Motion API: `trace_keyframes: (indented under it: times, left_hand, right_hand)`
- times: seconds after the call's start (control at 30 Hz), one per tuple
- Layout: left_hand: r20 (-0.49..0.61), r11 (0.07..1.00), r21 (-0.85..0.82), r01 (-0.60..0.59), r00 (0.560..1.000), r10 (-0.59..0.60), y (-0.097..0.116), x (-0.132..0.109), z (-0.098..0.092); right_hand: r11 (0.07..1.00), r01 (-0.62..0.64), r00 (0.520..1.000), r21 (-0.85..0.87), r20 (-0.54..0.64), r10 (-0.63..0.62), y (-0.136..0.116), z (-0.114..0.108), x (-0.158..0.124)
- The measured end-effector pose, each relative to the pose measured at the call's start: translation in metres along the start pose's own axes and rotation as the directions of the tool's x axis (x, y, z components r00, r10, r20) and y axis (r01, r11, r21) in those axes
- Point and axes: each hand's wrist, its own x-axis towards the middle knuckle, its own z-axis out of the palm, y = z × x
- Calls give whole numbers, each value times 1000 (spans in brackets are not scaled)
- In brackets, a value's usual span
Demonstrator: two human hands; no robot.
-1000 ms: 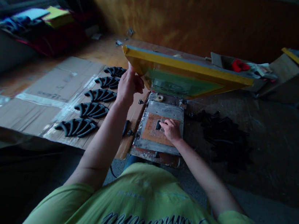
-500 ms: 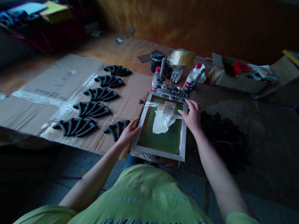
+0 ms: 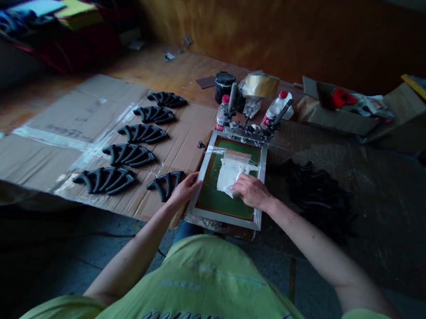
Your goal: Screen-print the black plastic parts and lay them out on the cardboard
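A silk-screen frame point(image 3: 258, 213) with a pale rim and green mesh lies in front of me, beneath a clamp hinge point(image 3: 246, 131). At its left edge, my left hand point(image 3: 186, 188) is closed on the rim, thumb nearest the mesh. My right hand point(image 3: 252, 190) reaches over the right rim, fingers pinched on the lower end of a crumpled white cloth point(image 3: 230, 173) on the mesh. A flat brownish strip point(image 3: 237, 155) lies at the cloth's far end. Beside my left hand rests a black curved, ribbed part point(image 3: 165, 184) on cardboard.
Several similar black parts point(image 3: 129, 155) stand in a column on the cardboard sheet point(image 3: 66, 109). A dark heap of parts point(image 3: 317, 199) lies at right. Behind the frame are two red-capped bottles point(image 3: 222, 113), a black tub point(image 3: 223, 86) and a tape roll point(image 3: 260, 86). An open carton point(image 3: 344, 119) stands back right.
My right hand has moved from the frame's upper right rim down and left onto the white cloth, and closed on it. The brownish strip now lies flatter. My left hand stays at the left rim.
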Motion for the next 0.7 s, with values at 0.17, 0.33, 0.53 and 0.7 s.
trace_keyframes:
  times: [0.17, 0.33, 0.53, 0.7]
  left_hand:
    - [29, 1000, -24, -10, 1000, 10, -2, 0, 0]
    - [50, 999, -35, -7, 999, 9, -6, 3, 1]
    - [120, 996, -87, 21, 993, -11, 26, -12, -9]
    - [60, 983, -177, -45, 997, 57, 80, -28, -19]
  right_hand:
    - [988, -137, 984, -67, -126, 128, -4, 10, 9]
    - [999, -51, 990, -13, -132, 49, -18, 25, -5]
    - [951, -293, 898, 103, -312, 310, 14, -13, 43]
    - [862, -445, 705, 243, -498, 505, 84, -54, 39]
